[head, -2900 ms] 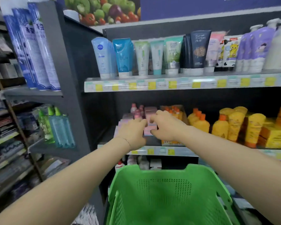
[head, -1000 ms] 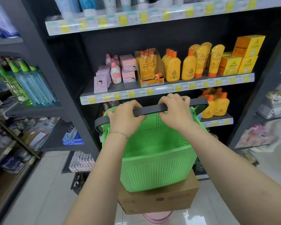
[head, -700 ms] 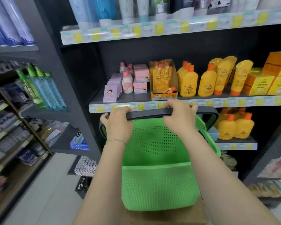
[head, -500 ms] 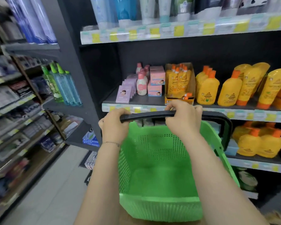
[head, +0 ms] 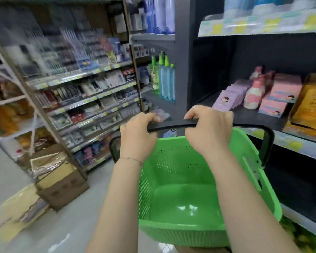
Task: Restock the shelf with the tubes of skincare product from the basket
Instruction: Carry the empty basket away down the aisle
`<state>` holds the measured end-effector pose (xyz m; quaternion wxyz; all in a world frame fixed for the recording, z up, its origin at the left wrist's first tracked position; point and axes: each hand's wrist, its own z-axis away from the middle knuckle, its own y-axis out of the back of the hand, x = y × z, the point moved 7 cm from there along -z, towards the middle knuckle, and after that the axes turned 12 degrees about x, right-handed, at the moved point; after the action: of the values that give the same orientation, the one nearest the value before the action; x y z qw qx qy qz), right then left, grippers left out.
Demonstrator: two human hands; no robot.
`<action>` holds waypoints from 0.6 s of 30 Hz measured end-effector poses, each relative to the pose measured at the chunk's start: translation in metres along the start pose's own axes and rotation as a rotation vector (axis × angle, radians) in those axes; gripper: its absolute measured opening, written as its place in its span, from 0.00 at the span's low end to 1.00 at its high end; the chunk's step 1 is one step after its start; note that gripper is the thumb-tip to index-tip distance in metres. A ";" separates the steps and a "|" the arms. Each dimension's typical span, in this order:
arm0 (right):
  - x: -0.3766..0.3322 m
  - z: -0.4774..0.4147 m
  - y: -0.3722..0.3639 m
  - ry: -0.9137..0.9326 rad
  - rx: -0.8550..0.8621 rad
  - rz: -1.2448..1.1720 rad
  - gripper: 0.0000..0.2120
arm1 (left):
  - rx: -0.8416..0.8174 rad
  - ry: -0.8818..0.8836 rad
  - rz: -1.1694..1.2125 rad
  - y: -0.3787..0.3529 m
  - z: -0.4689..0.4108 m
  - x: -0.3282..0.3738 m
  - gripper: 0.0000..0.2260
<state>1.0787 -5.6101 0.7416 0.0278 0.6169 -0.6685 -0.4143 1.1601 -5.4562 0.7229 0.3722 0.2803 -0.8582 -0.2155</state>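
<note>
Head view, left to right: a cardboard box [head: 61, 181] sits on the pale floor [head: 11, 179] against the left-hand racks, with open floor between it and the person. The left hand [head: 138, 136] and right hand [head: 209, 130] each have fingers wrapped tight around the black handle [head: 170, 126] of the green basket [head: 181, 198], whose visible bottom is bare. The basket's right rim lies near the dark shelf [head: 244, 114] edge, where pink boxes [head: 279, 95] stand.

Floor [head: 77, 225] ahead-left open for you; cardboard box [head: 62, 187] blocks far left, shelf [head: 299, 147] edge crowds basket [head: 181, 201] on R.
</note>
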 end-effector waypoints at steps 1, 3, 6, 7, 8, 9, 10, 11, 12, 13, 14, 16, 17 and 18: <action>-0.016 0.002 -0.011 0.032 -0.026 -0.033 0.11 | 0.000 -0.004 -0.051 0.008 0.000 -0.007 0.14; -0.045 0.006 -0.033 0.089 -0.072 -0.089 0.12 | 0.012 0.008 -0.160 0.026 -0.001 -0.025 0.13; -0.090 0.013 -0.062 0.174 -0.108 -0.164 0.12 | 0.033 0.058 -0.278 0.060 -0.002 -0.060 0.11; -0.106 0.016 -0.070 0.200 -0.116 -0.181 0.11 | 0.039 0.089 -0.302 0.073 -0.004 -0.074 0.10; -0.123 0.019 -0.080 0.224 -0.128 -0.198 0.11 | 0.046 0.120 -0.327 0.085 -0.005 -0.089 0.09; -0.142 0.023 -0.091 0.250 -0.142 -0.218 0.11 | 0.056 0.143 -0.356 0.097 -0.005 -0.105 0.09; -0.161 0.029 -0.103 0.274 -0.162 -0.239 0.11 | 0.064 0.164 -0.387 0.108 -0.005 -0.121 0.09; -0.180 0.034 -0.115 0.299 -0.183 -0.257 0.11 | 0.070 0.185 -0.416 0.119 -0.005 -0.139 0.09; -0.199 0.041 -0.126 0.326 -0.205 -0.274 0.11 | 0.074 0.209 -0.442 0.130 -0.005 -0.157 0.08; -0.219 0.047 -0.139 0.351 -0.229 -0.290 0.12 | 0.073 0.237 -0.463 0.141 -0.004 -0.177 0.07; -0.238 0.054 -0.151 0.372 -0.255 -0.305 0.12 | 0.066 0.262 -0.480 0.152 -0.004 -0.196 0.07; -0.272 0.067 -0.176 0.407 -0.309 -0.326 0.13 | 0.043 0.296 -0.507 0.171 -0.003 -0.233 0.06; -0.289 0.073 -0.188 0.423 -0.334 -0.337 0.13 | 0.030 0.310 -0.520 0.181 -0.004 -0.250 0.06; -0.305 0.079 -0.200 0.435 -0.357 -0.351 0.13 | 0.016 0.328 -0.535 0.189 -0.004 -0.266 0.07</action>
<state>1.2682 -5.2897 0.7162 0.2058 0.7821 -0.4474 -0.3819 1.2536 -5.1444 0.6968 0.4338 0.5300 -0.6841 -0.2509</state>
